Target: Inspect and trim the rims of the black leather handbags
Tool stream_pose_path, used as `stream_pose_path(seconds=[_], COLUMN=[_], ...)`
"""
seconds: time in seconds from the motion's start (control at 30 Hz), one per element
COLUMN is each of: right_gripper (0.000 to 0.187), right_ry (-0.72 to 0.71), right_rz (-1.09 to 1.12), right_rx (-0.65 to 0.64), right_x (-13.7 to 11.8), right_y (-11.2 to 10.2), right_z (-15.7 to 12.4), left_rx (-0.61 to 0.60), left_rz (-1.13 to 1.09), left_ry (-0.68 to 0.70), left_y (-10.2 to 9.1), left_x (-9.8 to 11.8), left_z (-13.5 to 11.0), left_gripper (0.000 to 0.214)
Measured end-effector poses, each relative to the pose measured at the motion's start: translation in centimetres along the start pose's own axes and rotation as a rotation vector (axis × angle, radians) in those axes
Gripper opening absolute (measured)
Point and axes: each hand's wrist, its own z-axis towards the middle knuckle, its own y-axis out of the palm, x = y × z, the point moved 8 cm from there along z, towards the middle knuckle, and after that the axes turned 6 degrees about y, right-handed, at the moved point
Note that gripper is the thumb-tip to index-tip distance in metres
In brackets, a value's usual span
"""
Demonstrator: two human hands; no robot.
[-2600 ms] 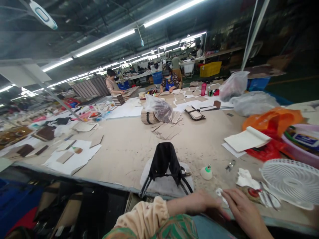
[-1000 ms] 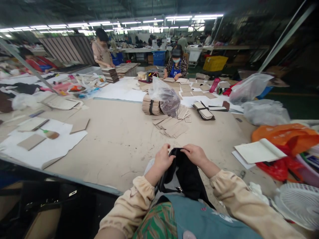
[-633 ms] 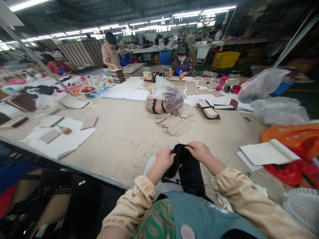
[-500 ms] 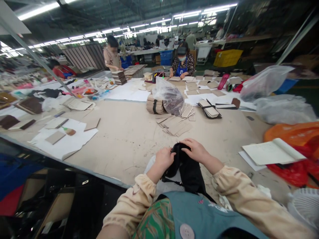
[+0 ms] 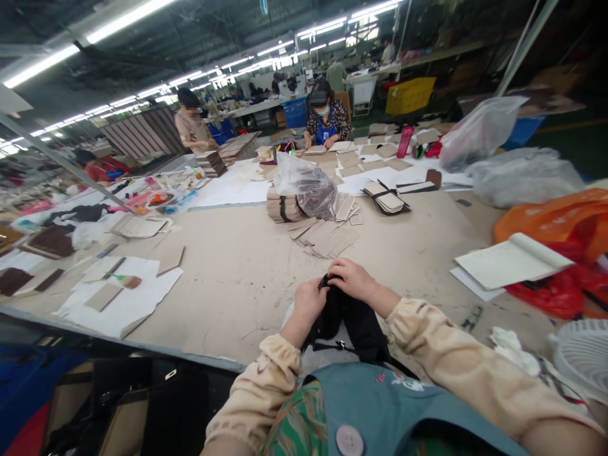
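A small black bag (image 5: 354, 323) with thin straps stands in front of me on a white sheet near the table's front edge. My left hand (image 5: 308, 301) grips its top on the left side, fingers curled. My right hand (image 5: 354, 278) is closed over the top edge from the right, so both hands meet at the opening. Cream sleeves cover my forearms.
Loose cardboard pieces (image 5: 323, 237) and a strapped stack beside a plastic bag (image 5: 304, 187) lie beyond. White paper (image 5: 510, 259), an orange bag (image 5: 555, 218) and a white fan (image 5: 582, 358) are at the right. A brush (image 5: 126, 280) lies on paper at left. Other people work at the far end.
My hands left the small items at the right edge and took hold of the black bag's top. Since then they have stayed there while the view shifted slightly.
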Motion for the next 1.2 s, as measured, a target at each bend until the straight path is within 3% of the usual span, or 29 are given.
stream_pose_path(seconds=[0.63, 1.2], right_gripper=[0.011, 0.014], right_ry=[0.149, 0.216], right_rz=[-0.175, -0.182], right_rx=[-0.042, -0.051], right_x=[0.7, 0.8], right_y=[1.1, 0.7], right_z=[0.4, 0.5], left_rx=[0.009, -0.011], left_rz=[-0.039, 0.128], left_ry=[0.069, 0.109], left_y=[0.8, 0.8], left_x=[-1.1, -0.2], left_z=[1.1, 1.0], left_gripper=[0.027, 0.034])
